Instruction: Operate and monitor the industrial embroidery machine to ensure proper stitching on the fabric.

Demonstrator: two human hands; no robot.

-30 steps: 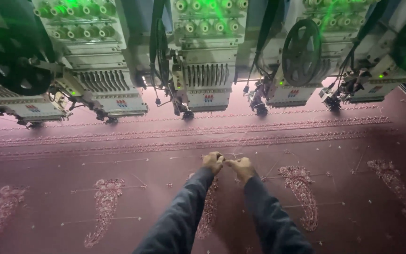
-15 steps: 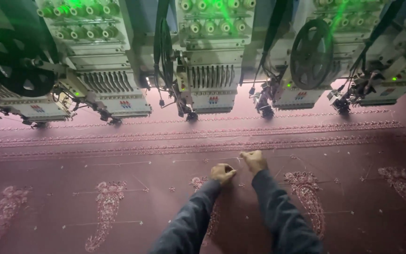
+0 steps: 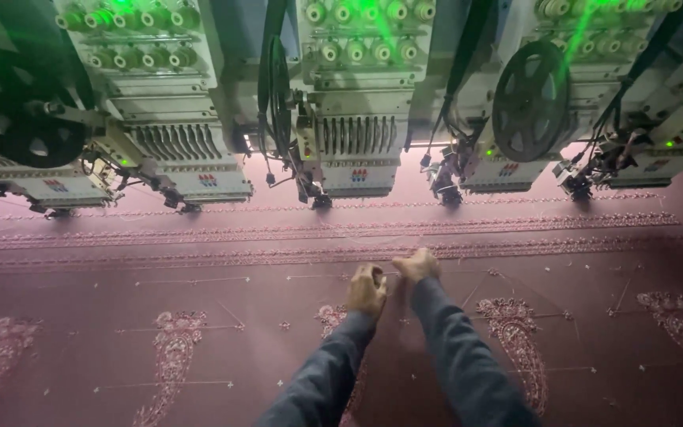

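My two hands reach out over a maroon cloth point(image 3: 120, 300) stretched flat under a row of embroidery machine heads. My left hand point(image 3: 367, 291) is curled into a fist, knuckles up, resting on the cloth beside a pink paisley motif point(image 3: 332, 318). My right hand point(image 3: 416, 265) lies slightly farther out, fingers closed against the cloth just below the embroidered border bands point(image 3: 294, 255). The hands are almost touching. Anything pinched in the fingers is too small to see. Both forearms wear dark blue-grey sleeves.
Several embroidery heads point(image 3: 357, 142) with needle bars hang along the far edge, lit by green lights. Black reels point(image 3: 527, 99) sit between them. More paisley motifs point(image 3: 515, 332) and thin loose threads lie across the cloth.
A second ago my hands were joined side by side. My right hand has since moved farther out towards the border bands and my left hand has drawn slightly back.
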